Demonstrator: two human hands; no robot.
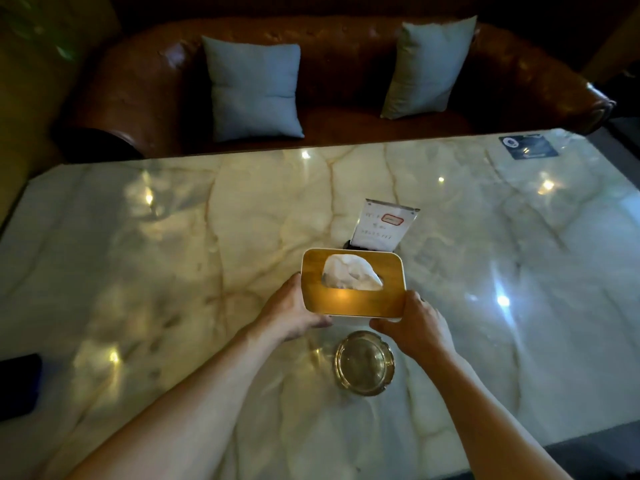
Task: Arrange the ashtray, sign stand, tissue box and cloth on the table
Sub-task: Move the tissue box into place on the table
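Glossy marble table [173, 237]: wooden-lidded white tissue box [353, 299] sits between left hand [292, 311] and right hand [417, 327], both gripping its ends, long axis running left-right, tissue opening facing up

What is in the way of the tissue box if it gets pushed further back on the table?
The sign stand stands directly behind the tissue box, close against its far edge. Both hands, left hand and right hand, hold the box's near corners.
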